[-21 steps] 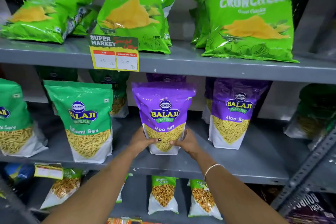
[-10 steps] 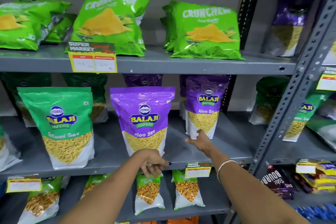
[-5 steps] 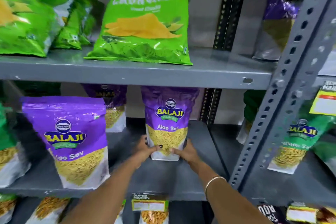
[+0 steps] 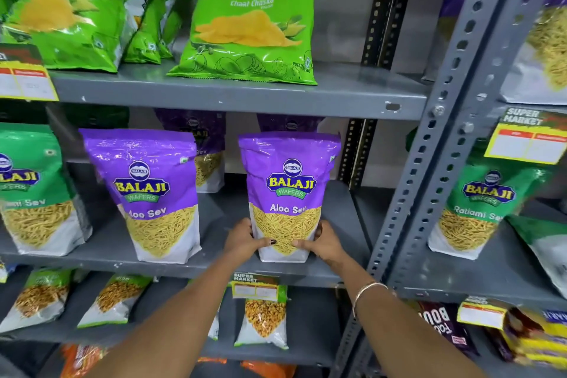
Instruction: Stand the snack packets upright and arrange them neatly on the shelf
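Observation:
A purple Aloo Sev packet (image 4: 290,181) stands upright near the front right of the grey middle shelf (image 4: 214,267). My left hand (image 4: 244,239) grips its lower left edge and my right hand (image 4: 323,242) grips its lower right edge. A second purple Aloo Sev packet (image 4: 153,190) stands upright to the left at the shelf front. Two more purple packets (image 4: 196,144) stand behind, partly hidden. A green sev packet (image 4: 33,190) stands at the far left.
Green Crunchem bags (image 4: 251,27) lean on the upper shelf. Small packets (image 4: 264,316) stand on the lower shelf behind a price tag (image 4: 256,285). A perforated grey upright (image 4: 429,163) separates the right bay, where a green Ratlami Sev packet (image 4: 481,209) stands.
Both hands left the first purple packet, moved right and took hold of the second one. That packet has come forward to the shelf front since half a second ago.

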